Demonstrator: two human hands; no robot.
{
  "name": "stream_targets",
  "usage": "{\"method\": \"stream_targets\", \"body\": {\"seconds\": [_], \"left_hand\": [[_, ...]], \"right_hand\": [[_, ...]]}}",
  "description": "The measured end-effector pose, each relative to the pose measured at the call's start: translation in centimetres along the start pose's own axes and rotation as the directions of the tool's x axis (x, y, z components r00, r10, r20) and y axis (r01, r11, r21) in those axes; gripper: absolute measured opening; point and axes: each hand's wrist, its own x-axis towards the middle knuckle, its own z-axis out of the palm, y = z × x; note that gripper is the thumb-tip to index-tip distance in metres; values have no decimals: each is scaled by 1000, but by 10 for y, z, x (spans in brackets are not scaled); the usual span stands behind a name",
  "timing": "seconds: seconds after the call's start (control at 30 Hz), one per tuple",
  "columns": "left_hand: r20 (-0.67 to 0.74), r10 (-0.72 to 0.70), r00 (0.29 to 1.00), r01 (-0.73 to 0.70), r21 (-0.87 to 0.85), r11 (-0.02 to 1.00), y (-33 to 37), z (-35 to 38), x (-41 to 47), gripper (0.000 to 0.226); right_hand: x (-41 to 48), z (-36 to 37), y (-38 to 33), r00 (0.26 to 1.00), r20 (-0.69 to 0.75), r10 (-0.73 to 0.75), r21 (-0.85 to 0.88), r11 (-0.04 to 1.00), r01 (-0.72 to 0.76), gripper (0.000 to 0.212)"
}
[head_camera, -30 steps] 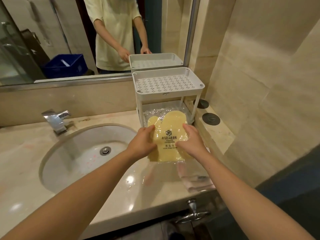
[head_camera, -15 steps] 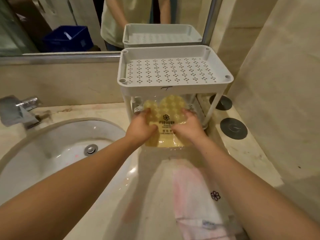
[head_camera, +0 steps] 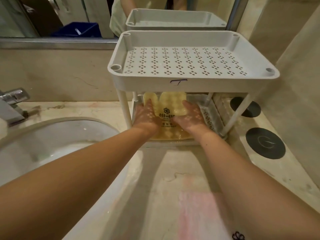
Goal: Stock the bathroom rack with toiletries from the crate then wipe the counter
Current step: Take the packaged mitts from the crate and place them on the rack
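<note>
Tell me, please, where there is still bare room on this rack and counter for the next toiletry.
The rack's top shelf is bare inside its rim. The counter is bare between sink and pink cloth. The lower shelf is crowded: yellow packet, left hand and right hand on it.

Light: warm, fairly dim, from above; it falls through the perforated upper shelf [head_camera: 181, 61] and dapples the left hand [head_camera: 147, 116] and right hand [head_camera: 190, 116] with bright spots. Wide-angle bending at the frame edges; pink cloth [head_camera: 199, 213] at bottom is blurred.
</note>
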Motion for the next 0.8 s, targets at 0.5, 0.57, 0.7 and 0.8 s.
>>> {"method": "stream_targets", "body": {"seconds": [0.5, 0.57, 0.7, 0.8], "left_hand": [[-45, -156, 987, 162, 377, 912, 0, 12, 8, 57], [-48, -153, 987, 159, 423, 892, -1, 14, 7, 61], [-33, -114, 993, 114, 507, 854, 0, 14, 3, 68], [-25, -86, 996, 85, 550, 831, 0, 15, 1, 77]], "right_hand": [[24, 24, 4, 991, 137, -2, -87, 996, 14, 83], [25, 25, 4, 990, 142, 1, -120, 993, 16, 82], [27, 26, 4, 987, 163, 3, -190, 981, 29, 69], [26, 25, 7, 988, 152, 8, -297, 954, 38, 73]]}}
